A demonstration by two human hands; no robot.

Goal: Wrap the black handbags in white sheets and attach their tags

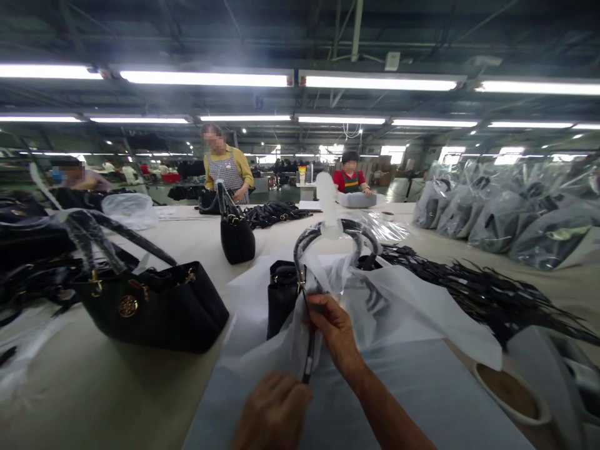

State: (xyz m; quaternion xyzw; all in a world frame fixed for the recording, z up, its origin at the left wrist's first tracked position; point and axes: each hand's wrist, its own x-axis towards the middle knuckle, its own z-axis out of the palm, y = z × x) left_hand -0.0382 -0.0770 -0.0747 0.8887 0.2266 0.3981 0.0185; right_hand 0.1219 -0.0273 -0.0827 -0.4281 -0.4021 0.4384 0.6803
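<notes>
A black handbag stands before me, partly covered by white tissue paper. Its handles are sheathed in clear plastic, and a white translucent piece rises between them. My right hand is closed, pinching a narrow black strap just below the metal ring at the handle's base. The strap hangs down over the paper. At its lower end my left hand is curled closed and blurred by motion; what lies in its fingers is hidden.
Another black handbag stands left, a smaller one farther back. Many black straps lie right, near a tape roll. Plastic-wrapped bags line the right side. Co-workers are across the table.
</notes>
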